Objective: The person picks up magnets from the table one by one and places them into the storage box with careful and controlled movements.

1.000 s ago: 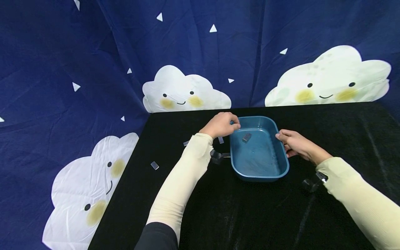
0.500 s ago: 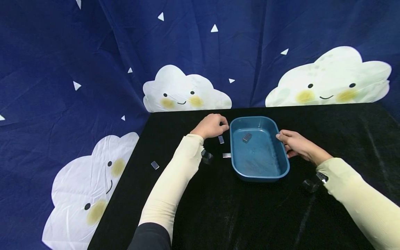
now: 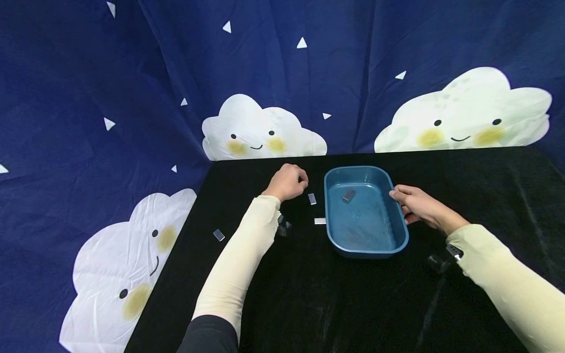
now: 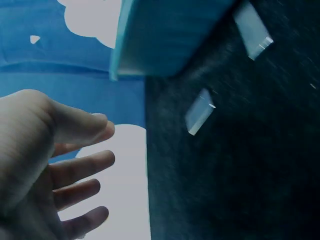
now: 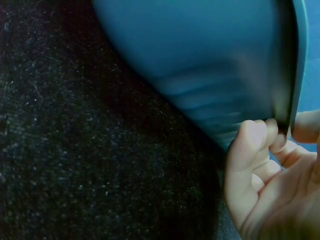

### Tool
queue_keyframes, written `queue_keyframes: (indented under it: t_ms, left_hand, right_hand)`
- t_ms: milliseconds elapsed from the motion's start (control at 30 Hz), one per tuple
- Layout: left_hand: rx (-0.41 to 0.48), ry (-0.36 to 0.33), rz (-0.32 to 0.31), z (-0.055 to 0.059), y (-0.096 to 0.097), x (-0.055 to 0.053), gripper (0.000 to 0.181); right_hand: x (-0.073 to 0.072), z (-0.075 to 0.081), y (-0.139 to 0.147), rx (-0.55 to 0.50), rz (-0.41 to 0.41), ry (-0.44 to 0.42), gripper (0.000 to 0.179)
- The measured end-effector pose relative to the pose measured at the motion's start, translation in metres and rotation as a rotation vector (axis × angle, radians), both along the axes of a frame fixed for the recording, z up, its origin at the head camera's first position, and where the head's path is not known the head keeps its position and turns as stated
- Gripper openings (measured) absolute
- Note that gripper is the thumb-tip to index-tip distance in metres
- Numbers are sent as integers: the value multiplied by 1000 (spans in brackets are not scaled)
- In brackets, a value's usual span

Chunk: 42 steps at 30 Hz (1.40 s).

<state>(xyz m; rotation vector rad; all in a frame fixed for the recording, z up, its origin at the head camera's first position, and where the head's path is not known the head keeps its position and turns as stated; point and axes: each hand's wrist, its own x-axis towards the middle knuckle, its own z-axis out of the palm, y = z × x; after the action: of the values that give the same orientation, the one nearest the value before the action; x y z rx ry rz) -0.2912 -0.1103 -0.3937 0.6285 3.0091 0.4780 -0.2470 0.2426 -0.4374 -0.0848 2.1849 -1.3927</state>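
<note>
A blue plastic bin (image 3: 368, 245) stands on the black table, holding a small dark-grey ridged block (image 3: 348, 196). My right hand (image 3: 417, 205) grips the bin's right rim, thumb on top and fingers under it, as the right wrist view shows (image 5: 272, 175). My left hand (image 3: 287, 181) hovers left of the bin with loosely curled fingers (image 4: 82, 167) and nothing visible between them. Nearest to it lies a small silvery rectangular piece (image 3: 312, 198). Another silvery piece (image 3: 320, 221) lies against the bin's left side. What kind of pieces they are cannot be told.
A further silvery piece (image 3: 218, 235) lies on the table's left part, near the edge. The black-covered table (image 3: 300, 304) extends toward me and to the right. Behind and left hangs a blue cloth (image 3: 265, 59) with white clouds.
My left hand has moved left from over the bin's far left rim to beside it, over the table. The right hand and bin have stayed in place.
</note>
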Motion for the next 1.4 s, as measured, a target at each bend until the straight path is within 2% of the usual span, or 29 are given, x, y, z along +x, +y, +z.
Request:
queue_keyframes:
  t_ms: [233,467,733,967,1267,1400]
  left_hand:
    - [22,-11,-17,-23,-3,-6,16]
    - [-4,-8,-72,-37,5,-8,25]
    - [-25,-36,-106,-40,11,-4,28]
    - [-32,-68,-99,-40,8,-3,29]
    - [-64,-79,-112,-42,5,-5,29]
    - [-89,-58,-102,-45,4,-5,30]
  right_hand:
    - [1,-1,3,-12,4,-2,30]
    - [6,-1,4,-7,-4,-15,31]
    - [8,-2,5,5,-7,-8,31]
    - [8,-3,2,12,-3,0,32]
    - [4,0,0,8,2,10,32]
    - [1,0,-2,11,-1,10,31]
